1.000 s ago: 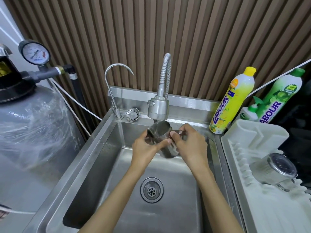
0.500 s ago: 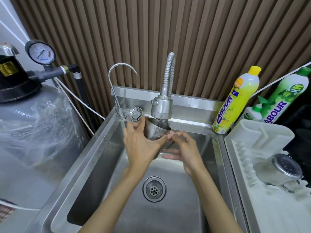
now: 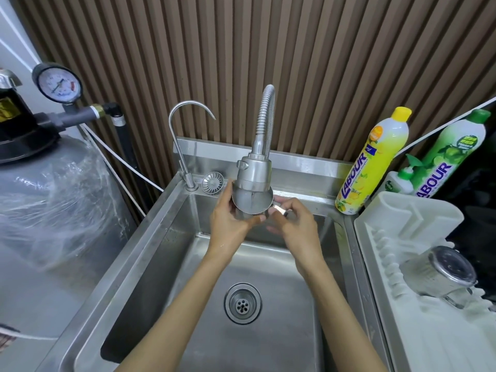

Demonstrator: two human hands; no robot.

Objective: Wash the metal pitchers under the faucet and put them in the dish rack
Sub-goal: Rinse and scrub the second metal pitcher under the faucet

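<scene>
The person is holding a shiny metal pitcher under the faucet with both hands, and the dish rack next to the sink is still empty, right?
Not quite. The dish rack is not empty: the head view shows another metal pitcher already lying in it on its side. The rest is right: the left hand and right hand hold a metal pitcher under the faucet.

A wall of narrow vertical slats (image 3: 308,63) in brown wood tones fills the back of the scene, with dark gaps between the strips. At the far left a strip of plain pale wall (image 3: 10,44) shows. Below the slats stands a stainless steel counter with a low steel upstand (image 3: 308,163) against the wall. To the left stands a large grey tank (image 3: 48,210) wrapped in clear plastic film, a round pressure gauge (image 3: 59,84) above it. The light is even and soft, glinting on the steel.
</scene>
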